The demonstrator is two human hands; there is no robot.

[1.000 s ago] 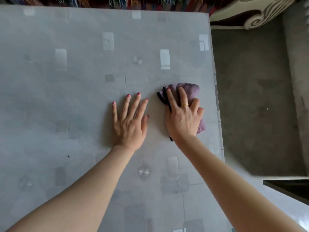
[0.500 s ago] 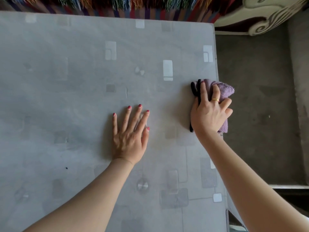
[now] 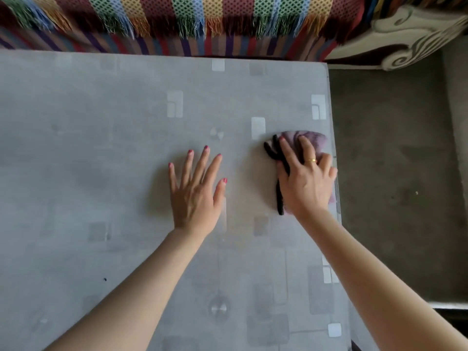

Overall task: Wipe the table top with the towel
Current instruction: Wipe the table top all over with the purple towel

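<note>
A bunched purple towel with a black trim lies on the grey patterned table top, close to the table's right edge. My right hand presses down on the towel, its fingers spread over the cloth and a gold ring on one finger. Most of the towel is hidden beneath that hand. My left hand rests flat on the bare table to the left of the towel, fingers straight and spread, holding nothing.
A striped, fringed multicoloured cloth covers furniture just beyond the table's far edge. A carved cream sofa arm stands at the back right. Grey floor lies past the table's right edge.
My right hand slid the towel rightward from beside my left hand to the table's right edge, then slightly back inward. My left hand stayed flat in place.
</note>
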